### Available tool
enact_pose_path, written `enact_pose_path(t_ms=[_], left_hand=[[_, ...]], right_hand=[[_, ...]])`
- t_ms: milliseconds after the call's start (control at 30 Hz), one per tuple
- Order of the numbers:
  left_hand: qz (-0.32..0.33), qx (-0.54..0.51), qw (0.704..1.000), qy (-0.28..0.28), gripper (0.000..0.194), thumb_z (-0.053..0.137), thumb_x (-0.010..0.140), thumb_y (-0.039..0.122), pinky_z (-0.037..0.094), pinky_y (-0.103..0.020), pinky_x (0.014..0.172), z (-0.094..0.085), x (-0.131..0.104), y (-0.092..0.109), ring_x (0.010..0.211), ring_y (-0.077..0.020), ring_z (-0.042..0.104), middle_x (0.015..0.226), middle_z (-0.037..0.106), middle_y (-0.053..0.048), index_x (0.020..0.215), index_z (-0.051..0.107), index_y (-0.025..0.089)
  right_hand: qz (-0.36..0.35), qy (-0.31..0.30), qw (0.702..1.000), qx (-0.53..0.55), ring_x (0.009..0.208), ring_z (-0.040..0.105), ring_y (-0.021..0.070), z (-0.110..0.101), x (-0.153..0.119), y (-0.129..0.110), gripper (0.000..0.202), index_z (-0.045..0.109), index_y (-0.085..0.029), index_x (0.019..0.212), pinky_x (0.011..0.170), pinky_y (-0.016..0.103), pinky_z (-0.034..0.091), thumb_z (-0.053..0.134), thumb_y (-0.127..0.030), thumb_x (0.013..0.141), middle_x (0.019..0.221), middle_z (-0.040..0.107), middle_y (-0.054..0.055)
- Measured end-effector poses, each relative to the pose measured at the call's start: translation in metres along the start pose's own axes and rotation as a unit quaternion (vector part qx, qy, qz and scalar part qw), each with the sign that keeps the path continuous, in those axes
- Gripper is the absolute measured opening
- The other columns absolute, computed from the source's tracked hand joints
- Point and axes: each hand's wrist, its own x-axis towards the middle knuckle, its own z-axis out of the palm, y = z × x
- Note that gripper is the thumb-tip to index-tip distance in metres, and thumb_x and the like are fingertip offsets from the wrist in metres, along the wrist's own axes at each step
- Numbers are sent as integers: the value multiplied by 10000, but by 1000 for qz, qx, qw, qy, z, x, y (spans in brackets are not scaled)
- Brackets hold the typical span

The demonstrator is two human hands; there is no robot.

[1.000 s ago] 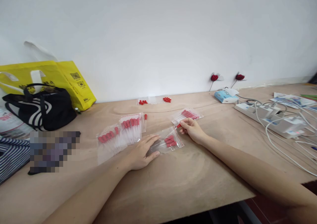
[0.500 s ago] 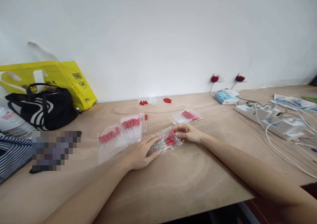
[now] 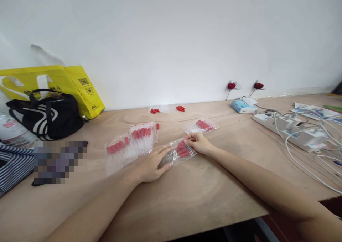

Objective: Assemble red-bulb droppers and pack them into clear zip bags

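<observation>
A clear zip bag of red-bulbed droppers point(image 3: 179, 155) lies on the table between my hands. My left hand point(image 3: 153, 163) holds its left end, fingers along the far edge and thumb at the near edge. With fingertips pinched, my right hand point(image 3: 199, 143) grips the bag's upper right corner. Left of them lie two more bags of red-bulbed droppers, one bag point(image 3: 117, 153) partly behind my left forearm and another bag point(image 3: 141, 138) beside it. A single dropper point(image 3: 157, 128) is by the second one's right edge. Beyond my right hand lies another dropper bag point(image 3: 202, 125).
Small bags with red bulbs point(image 3: 180, 108) lie near the wall. At right are a blue tissue pack point(image 3: 243, 106), a power strip point(image 3: 291, 131) with white cables, and two red flowers point(image 3: 232, 86). A yellow bag point(image 3: 88, 96) and black bag point(image 3: 58, 117) stand left.
My right hand has shifted slightly left along the bag's corner, and its fingers have closed more on the edge. My left hand stays nearly still.
</observation>
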Motion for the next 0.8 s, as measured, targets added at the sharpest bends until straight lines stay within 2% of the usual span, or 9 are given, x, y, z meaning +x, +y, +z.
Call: enact_pose_path(t_ms=[100,200,267,300,367,433,533,667,800], left_hand=[[-7,-2,1000,-2,458,417,843,355,303,-382,1002,-1,0,1,1211,-219,354,1330,377,-63,1273,333,222],[-1,-1,1000,-5,466,419,841,349,301,-386,1004,-1,0,2,1216,-218,345,1334,371,-70,1277,327,212],[2,0,1000,-6,465,426,838,342,303,-387,1003,-1,0,2,1213,-218,348,1330,376,-76,1273,337,206],[3,0,1000,-7,464,431,835,338,302,-387,1003,-1,0,2,1212,-218,349,1328,378,-79,1270,343,201],[5,1,1000,-8,464,435,833,336,301,-391,1004,-1,0,1,1213,-219,347,1331,374,-82,1268,352,196],[9,1,1000,-9,462,431,836,339,299,-396,1006,0,0,1,1219,-221,339,1339,362,-80,1270,356,198],[7,4,1000,-14,461,429,837,338,297,-403,1008,-1,-1,1,1229,-227,325,1347,354,-83,1270,363,193],[8,8,1000,-19,464,443,831,334,293,-405,1012,-1,-2,-1,1233,-230,319,1349,354,-81,1267,371,193],[28,-2,1000,-5,463,448,830,335,302,-383,1011,1,-4,-5,1225,-214,333,1346,359,-75,1267,371,200]], right_hand=[[-7,-8,999,-36,387,435,47,-3,1,-1,107,532,-151,603,377,153,315,629,-195,616,445,525,-54],[19,-50,993,-102,347,378,39,-16,8,-10,72,568,-150,625,345,158,267,610,-208,622,442,518,-56],[21,-26,986,-163,364,387,40,-25,19,-19,57,592,-145,650,355,160,275,589,-201,637,480,541,-45],[9,12,982,-190,384,401,42,-28,27,-25,54,597,-141,653,374,160,292,578,-191,646,497,549,-40],[-8,52,976,-213,438,439,47,-25,46,-34,67,607,-132,680,427,162,329,555,-174,666,550,574,-25],[-18,52,972,-226,496,480,60,-10,67,-39,74,621,-129,688,480,170,358,561,-166,665,599,598,-12],[-27,27,968,-248,593,540,97,28,96,-42,64,640,-136,669,560,187,389,593,-176,651,652,630,0],[-27,32,965,-260,727,576,154,74,125,-40,89,634,-142,661,656,229,411,604,-225,661,768,653,42],[-10,53,967,-249,679,573,171,94,140,-37,66,585,-145,574,634,260,418,616,-173,625,681,634,54]])
